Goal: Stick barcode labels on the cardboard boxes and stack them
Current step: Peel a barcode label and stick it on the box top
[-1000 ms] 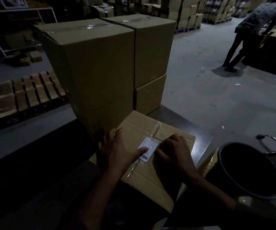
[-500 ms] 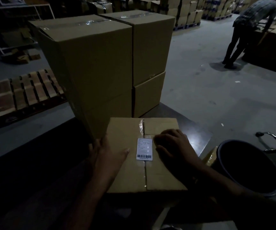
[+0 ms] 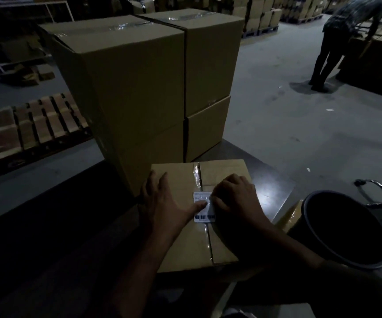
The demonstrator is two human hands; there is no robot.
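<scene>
A taped cardboard box (image 3: 181, 244) lies flat in front of me on a dark table (image 3: 275, 187). A white barcode label (image 3: 203, 216) sits on its top across the tape seam. My left hand (image 3: 164, 203) lies spread on the box, its thumb pressing the label's middle. My right hand (image 3: 236, 198) rests on the box to the right, fingertips bent down onto the label's right edge. Behind the box stand two stacks of taped cardboard boxes, the left stack (image 3: 128, 88) and the right stack (image 3: 210, 72).
A dark round bin (image 3: 346, 228) stands at the right by the table corner. A wooden pallet (image 3: 34, 129) lies on the floor at left. A person (image 3: 339, 42) bends over boxes at far right. Many stacked boxes (image 3: 261, 12) fill the background.
The box has turned from skewed to square with me. My left hand slid from the box's left side back onto its top, thumb on the label. The right hand stays at the label's edge.
</scene>
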